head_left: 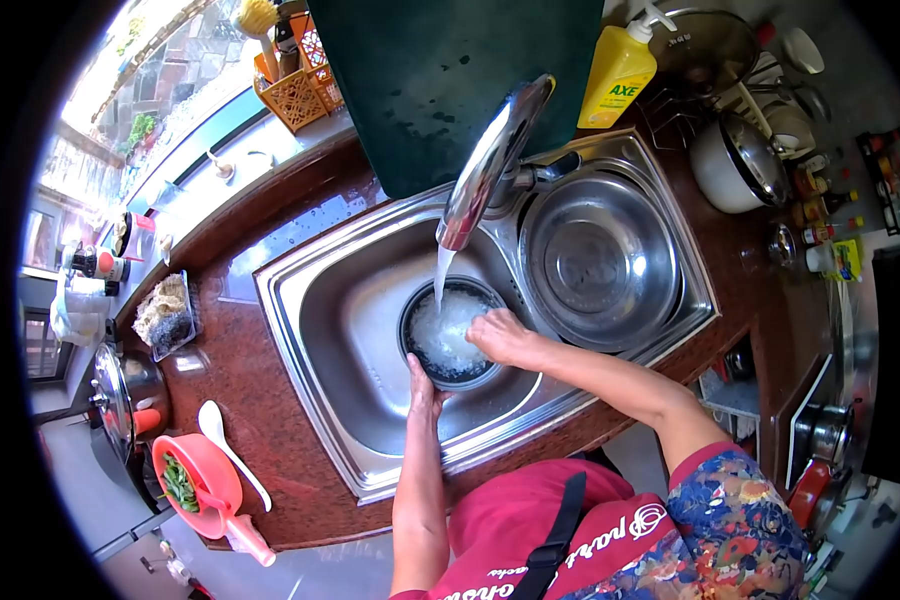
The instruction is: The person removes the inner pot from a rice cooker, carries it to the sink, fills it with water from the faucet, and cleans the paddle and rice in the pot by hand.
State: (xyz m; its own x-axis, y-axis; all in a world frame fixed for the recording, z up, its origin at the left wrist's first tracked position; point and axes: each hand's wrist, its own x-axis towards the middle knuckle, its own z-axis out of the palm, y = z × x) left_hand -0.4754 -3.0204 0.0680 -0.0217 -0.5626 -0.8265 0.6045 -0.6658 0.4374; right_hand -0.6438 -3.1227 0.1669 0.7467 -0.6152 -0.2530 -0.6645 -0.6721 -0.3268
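So, only the head view to go on, and I'm using the tap [485, 165] as my landmark. Right below it, in the sink [335, 315], sits my dark round pot [450, 374], with the water stream [442, 275] running straight in. My right hand [500, 337] is down in the pot, fingers bent into the cloudy white contents [445, 325]; can't tell if they're together or apart in there. My left hand [423, 388] steadies the pot's near-left side, thumb up along the outer wall, other fingers mostly hidden, so no idea how tight the hold is.

Progress? I'd call it partway: the pot's in place and has water in it, but the tap's on and the cloudy water isn't drained. Right of the tap there's a steel bowl [590, 265]; well off to its left, greens [178, 482] sit in a pink strainer [227, 470].
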